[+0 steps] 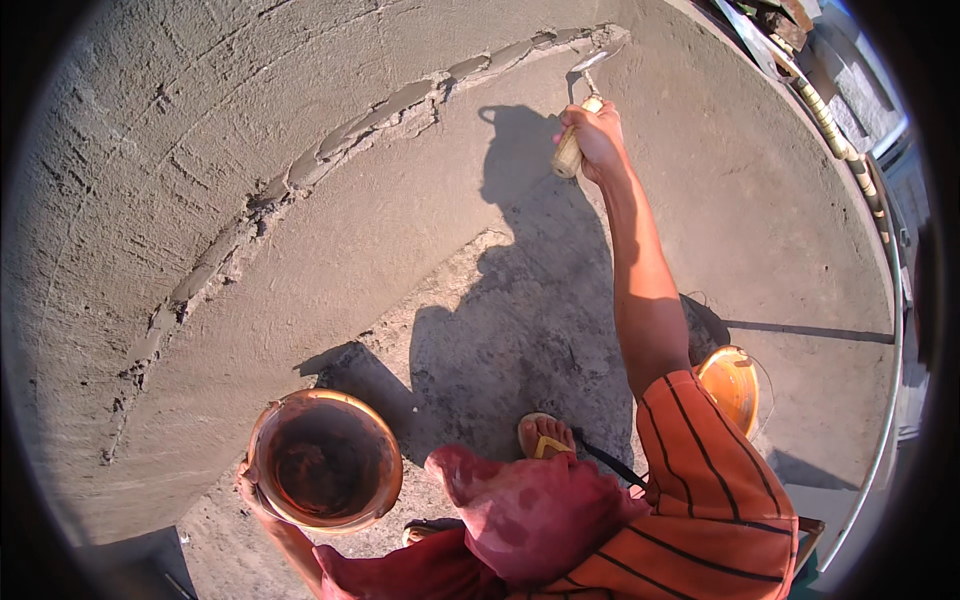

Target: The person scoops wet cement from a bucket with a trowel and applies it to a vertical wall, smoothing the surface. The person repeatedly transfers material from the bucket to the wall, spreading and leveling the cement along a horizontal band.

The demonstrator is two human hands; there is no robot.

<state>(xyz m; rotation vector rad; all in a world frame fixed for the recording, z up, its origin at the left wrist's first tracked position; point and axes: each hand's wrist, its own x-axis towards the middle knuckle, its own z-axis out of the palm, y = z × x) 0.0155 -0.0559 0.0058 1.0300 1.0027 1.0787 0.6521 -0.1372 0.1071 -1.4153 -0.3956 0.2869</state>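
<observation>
My right hand (pixel 598 140) reaches far forward, its fingers wrapped round the wooden handle of a trowel (pixel 567 158). The trowel's small metal blade lies against the wall, at the far right end of a long ragged strip of mortar (pixel 405 100). That strip runs from the upper middle down to the left across the grey plastered wall (pixel 400 200). At the lower left, my left hand (pixel 248 487) grips the left side of an orange bucket (pixel 388 440). Its inside is dark and smeared, and I cannot tell how much it holds. Most of the left fingers are hidden behind the bucket.
Another orange bucket (pixel 730 388) with a wire handle stands on the right, partly behind my sleeve. My sandalled foot (pixel 545 437) rests on the rough concrete floor (pixel 480 370). A second plastered wall (pixel 760 220) rises at right; a striped pipe (pixel 835 130) lies beyond its edge.
</observation>
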